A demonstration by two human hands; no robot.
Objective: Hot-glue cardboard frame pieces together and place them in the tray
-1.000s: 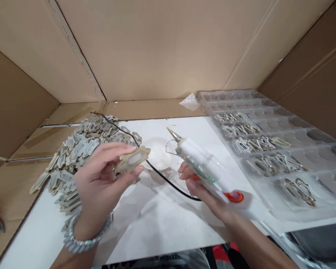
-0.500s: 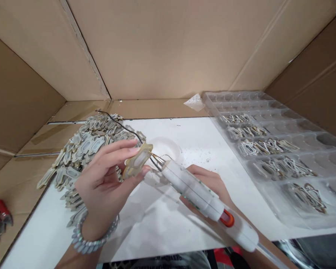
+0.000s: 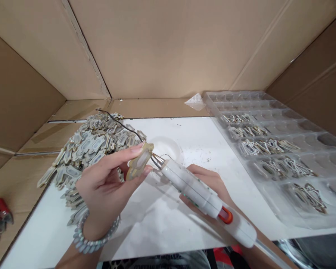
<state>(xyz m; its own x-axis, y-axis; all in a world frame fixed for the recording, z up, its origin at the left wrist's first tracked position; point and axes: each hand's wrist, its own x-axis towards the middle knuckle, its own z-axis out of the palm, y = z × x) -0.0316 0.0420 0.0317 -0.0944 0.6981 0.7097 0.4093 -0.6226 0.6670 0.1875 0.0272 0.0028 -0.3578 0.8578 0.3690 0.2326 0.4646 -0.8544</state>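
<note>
My left hand (image 3: 108, 186), with a beaded bracelet at the wrist, pinches a small flat piece (image 3: 141, 160) between thumb and fingers. The piece is yellowish with a wavy outline and a pale elongated middle; it is held tilted above the table. My right hand (image 3: 207, 181) grips a white corded handheld tool (image 3: 190, 185) with an orange-red switch; most of its fingers are hidden behind the handle. The tool's thin metal tip (image 3: 156, 157) meets the right upper end of the piece. Whether it presses into the edge I cannot tell.
A heap of similar pieces (image 3: 92, 142) lies at the left. A clear compartment tray (image 3: 240, 168) with several rows of outlined pieces stands at the right. Red-handled snips (image 3: 0, 213) lie far left. A black wire (image 3: 123, 125) crosses the heap. Small crumbs dot the white table (image 3: 193, 134).
The fingers of my left hand have shifted on the piece, the upper fingers now more curled. The tool has moved very slightly, its tip still at the piece's end.
</note>
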